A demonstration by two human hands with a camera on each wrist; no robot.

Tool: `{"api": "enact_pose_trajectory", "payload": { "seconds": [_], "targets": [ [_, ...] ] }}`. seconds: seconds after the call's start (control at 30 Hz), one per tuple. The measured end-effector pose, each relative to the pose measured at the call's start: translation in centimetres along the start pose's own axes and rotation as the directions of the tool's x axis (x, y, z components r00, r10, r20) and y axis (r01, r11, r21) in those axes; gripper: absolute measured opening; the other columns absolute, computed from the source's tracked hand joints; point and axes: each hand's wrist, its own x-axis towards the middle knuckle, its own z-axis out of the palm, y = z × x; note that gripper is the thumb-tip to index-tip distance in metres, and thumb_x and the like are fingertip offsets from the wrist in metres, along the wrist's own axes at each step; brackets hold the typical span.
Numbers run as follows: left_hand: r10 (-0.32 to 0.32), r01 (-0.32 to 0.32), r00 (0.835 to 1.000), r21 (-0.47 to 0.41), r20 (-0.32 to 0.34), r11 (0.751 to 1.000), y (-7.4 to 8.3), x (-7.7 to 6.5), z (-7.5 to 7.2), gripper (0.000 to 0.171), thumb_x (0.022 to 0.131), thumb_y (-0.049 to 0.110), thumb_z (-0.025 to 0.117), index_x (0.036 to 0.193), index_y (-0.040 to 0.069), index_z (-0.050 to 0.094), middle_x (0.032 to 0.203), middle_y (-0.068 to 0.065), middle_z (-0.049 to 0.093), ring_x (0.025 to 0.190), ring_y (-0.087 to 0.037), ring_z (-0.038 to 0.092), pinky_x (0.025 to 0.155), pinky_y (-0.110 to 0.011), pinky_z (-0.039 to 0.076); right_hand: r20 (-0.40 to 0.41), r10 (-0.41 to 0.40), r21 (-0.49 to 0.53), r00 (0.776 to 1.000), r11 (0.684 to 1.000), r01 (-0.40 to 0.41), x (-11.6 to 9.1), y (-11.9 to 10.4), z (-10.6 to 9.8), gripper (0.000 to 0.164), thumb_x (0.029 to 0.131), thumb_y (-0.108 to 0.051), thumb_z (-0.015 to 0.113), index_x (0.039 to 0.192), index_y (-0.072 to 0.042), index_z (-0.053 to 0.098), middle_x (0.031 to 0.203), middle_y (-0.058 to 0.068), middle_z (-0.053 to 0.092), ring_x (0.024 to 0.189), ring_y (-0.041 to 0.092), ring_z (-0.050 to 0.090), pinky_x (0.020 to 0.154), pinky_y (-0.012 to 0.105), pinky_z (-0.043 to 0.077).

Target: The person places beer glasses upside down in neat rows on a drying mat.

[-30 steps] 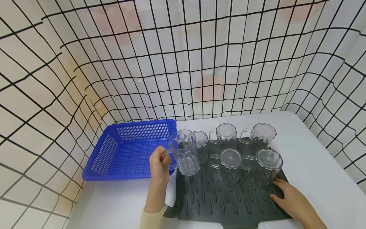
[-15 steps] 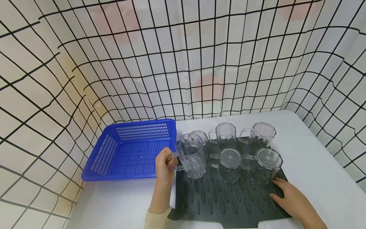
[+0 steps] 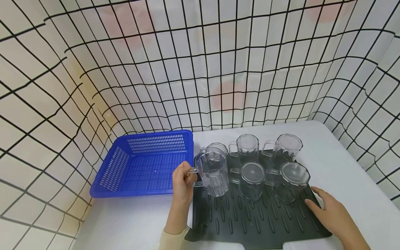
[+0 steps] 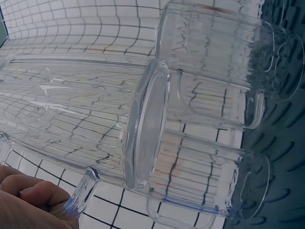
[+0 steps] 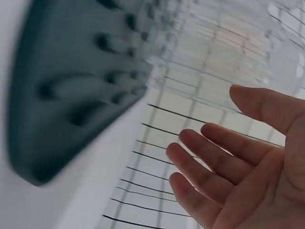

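Observation:
My left hand [image 3: 183,178] grips the handle of a clear glass mug [image 3: 215,177], mouth up and slightly tilted, over the left part of a dark ribbed drying mat [image 3: 237,225]. In the left wrist view, the mug's thick base [image 4: 148,129] faces the mat, and the curled fingers [image 4: 45,194] wrap the handle. Behind it a similar mug [image 3: 222,147] is partly hidden. More glass mugs stand bottom up on the mat, including a front middle mug [image 3: 251,182] and a front right mug [image 3: 289,184]. Beside the mat's right edge, my right hand [image 3: 335,213] holds nothing, its fingers spread.
To the left of the mat is a blue plastic basket [image 3: 140,192] with perforated sides. Two more mugs, a back middle mug [image 3: 248,149] and a back right mug [image 3: 285,149], stand farther back. Black wire mesh [image 3: 218,73] surrounds the white table [image 3: 125,222].
My left hand has carried the mug rightward from near the basket to over the mat. My right hand has moved right, away from the front right mug.

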Motion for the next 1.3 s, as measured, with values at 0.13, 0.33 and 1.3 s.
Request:
{"api": "enact_pose_trajectory", "payload": {
  "seconds": [0.13, 0.33, 1.3],
  "targets": [
    [0.002, -0.003, 1.0, 0.007, 0.018, 1.0, -0.1, 0.0, 0.1, 0.032, 0.088, -0.002, 0.032, 0.061, 0.014, 0.036, 0.048, 0.001, 0.019, 0.043, -0.015, 0.01, 0.048, -0.03, 0.01, -0.116, -0.013, 0.036, 0.993, 0.999, 0.017, -0.6, -1.1, -1.9, 0.065, 0.102, -0.039, 0.047, 0.14, 0.012, 0.033, 0.133, 0.045, 0.036, 0.117, 0.064, 0.035, 0.085, 0.071, 0.034],
    [0.008, -0.008, 0.999, -0.001, 0.036, 1.0, -0.2, 0.1, 0.1, 0.031, 0.089, -0.002, 0.032, 0.062, 0.013, 0.035, 0.048, 0.001, 0.019, 0.043, -0.016, 0.01, 0.047, -0.03, 0.009, -0.263, 0.009, 0.076, 0.965, 0.997, 0.011, -1.4, -3.0, -3.3, 0.063, 0.101, -0.038, 0.048, 0.143, 0.006, 0.035, 0.135, 0.04, 0.039, 0.115, 0.062, 0.039, 0.083, 0.069, 0.035],
    [0.033, -0.033, 0.998, -0.012, 0.053, 0.999, 0.4, -0.2, 0.8, 0.03, 0.088, -0.001, 0.033, 0.062, 0.014, 0.038, 0.047, 0.003, 0.021, 0.043, -0.015, 0.012, 0.046, -0.031, 0.01, -0.511, -0.365, 0.154, 0.779, 0.852, 0.5, -2.3, -12.5, -1.0, 0.04, 0.089, -0.01, 0.071, 0.128, -0.006, 0.06, 0.121, 0.007, 0.063, 0.105, 0.003, 0.054, 0.086, 0.01, 0.036]
  ]
}}
